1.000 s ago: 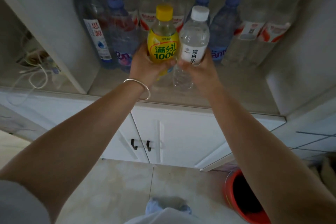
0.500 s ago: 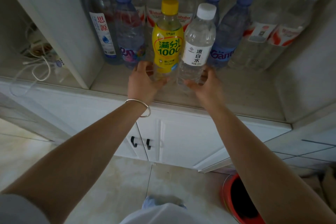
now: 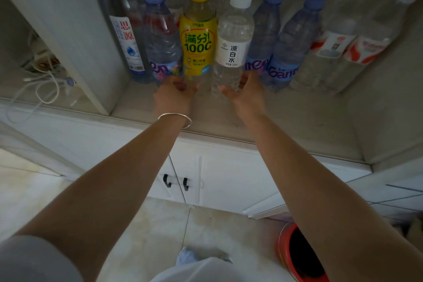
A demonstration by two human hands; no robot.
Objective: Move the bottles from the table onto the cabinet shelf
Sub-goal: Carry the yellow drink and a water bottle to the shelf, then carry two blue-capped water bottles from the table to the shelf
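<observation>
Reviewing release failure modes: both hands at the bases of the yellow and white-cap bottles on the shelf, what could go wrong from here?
1. The yellow-cap bottle and white-cap bottle stand close together; a snag as the left hand or right hand withdraws could tip one into the other.
2. They are wedged among the blue-cap bottles, so a topple could spread along the row.
3. A bottle falling forward could roll off the shelf edge.

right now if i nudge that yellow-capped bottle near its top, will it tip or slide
The yellow-capped bottle is tall and narrow-based, so it would probably tip. Neighbouring bottles stand close and would likely catch it. It looks nearly empty, so probably light.
</observation>
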